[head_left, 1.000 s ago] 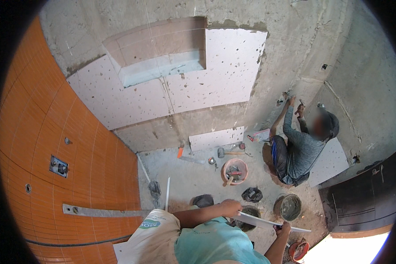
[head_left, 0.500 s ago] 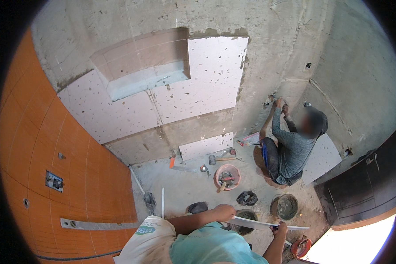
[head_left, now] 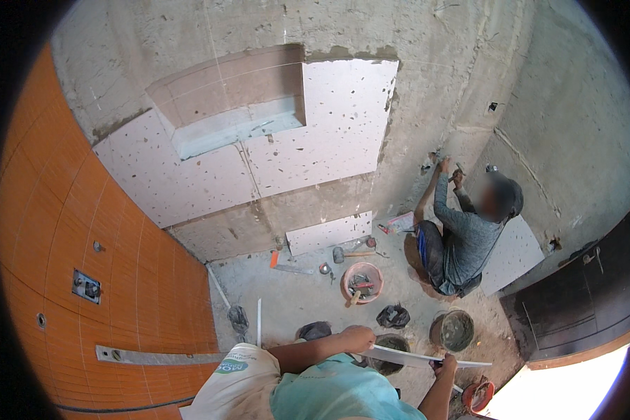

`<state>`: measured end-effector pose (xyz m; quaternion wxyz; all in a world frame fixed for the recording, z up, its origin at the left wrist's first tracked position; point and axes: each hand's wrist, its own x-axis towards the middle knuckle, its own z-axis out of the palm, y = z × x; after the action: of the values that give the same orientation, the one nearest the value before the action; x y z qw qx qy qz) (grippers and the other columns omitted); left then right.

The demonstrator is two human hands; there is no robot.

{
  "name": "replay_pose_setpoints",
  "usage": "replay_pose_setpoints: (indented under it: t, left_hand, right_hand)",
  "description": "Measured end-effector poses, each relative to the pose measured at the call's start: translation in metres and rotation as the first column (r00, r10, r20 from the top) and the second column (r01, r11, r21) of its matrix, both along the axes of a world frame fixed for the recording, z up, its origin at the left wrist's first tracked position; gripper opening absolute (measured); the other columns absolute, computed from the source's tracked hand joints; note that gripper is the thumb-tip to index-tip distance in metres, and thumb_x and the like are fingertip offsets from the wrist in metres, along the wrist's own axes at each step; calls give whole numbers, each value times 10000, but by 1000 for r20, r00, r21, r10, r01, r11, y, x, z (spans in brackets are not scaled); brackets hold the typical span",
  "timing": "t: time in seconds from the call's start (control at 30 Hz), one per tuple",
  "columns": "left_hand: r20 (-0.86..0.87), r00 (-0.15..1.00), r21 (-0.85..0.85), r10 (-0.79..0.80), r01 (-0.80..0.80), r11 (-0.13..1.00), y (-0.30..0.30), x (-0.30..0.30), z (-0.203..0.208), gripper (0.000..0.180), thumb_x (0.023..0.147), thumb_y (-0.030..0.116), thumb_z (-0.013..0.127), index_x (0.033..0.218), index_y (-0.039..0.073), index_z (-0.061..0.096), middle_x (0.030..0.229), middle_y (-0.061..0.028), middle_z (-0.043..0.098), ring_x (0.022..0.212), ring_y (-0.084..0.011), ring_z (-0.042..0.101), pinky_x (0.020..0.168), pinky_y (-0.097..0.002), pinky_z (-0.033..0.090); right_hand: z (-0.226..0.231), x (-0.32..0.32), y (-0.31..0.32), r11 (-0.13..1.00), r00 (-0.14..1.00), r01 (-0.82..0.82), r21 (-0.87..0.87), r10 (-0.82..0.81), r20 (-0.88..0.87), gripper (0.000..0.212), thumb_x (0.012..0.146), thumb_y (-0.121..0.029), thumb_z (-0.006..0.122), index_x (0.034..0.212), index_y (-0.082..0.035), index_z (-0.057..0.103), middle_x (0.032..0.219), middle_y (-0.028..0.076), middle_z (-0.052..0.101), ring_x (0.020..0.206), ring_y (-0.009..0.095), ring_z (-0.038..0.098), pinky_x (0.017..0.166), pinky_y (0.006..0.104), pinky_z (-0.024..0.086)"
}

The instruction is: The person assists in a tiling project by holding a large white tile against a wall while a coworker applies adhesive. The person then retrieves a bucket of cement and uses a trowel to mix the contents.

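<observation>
A long, thin pale tile (head_left: 407,358), seen nearly edge-on, stretches across in front of my body. My left hand (head_left: 359,339) is closed at its left end. Further right, my right hand (head_left: 444,362) grips the same piece, with a small dark thing beside the fingers that I cannot make out. Beneath the tile stands a bucket of grey mortar (head_left: 392,344), partly covered by it. Another mortar bucket (head_left: 458,330) is just beyond my right hand.
A co-worker (head_left: 462,234) crouches at the wall on the right, both hands raised. On the floor lie a pink basin (head_left: 362,283) with tools, a mallet (head_left: 339,255), an orange-handled square (head_left: 290,267) and a black bag (head_left: 393,316). A speckled tile (head_left: 329,234) leans against the wall.
The co-worker's hands have shifted slightly at the wall, and a tool now shows in one of them. My hands keep their hold on the tile, almost unmoved.
</observation>
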<state>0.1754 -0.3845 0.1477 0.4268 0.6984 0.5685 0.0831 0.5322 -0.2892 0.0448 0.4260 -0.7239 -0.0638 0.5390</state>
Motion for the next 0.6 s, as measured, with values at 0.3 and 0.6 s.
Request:
replay_pose_setpoints:
  t: [0.3,0.6]
  left_hand:
    - [2,1000,43,-18,18,999,2,0,-3,193,777,230,635,860,59,671,867,-155,643,875,-346,610,761,-458,458]
    - [27,1000,9,5,-5,1000,1,-1,-7,181,772,221,635,860,69,679,860,-155,651,858,-344,619,753,-457,464]
  right_hand:
    - [3,0,3,999,1000,8,-48,-7,23,306,869,-140,482,1057,52,336,834,207,478,502,296,531,344,397,474]
    - [13,-10,0,999,999,-2,-33,4,51,287,868,-145,493,1021,57,360,813,186,477,517,297,535,349,384,469]
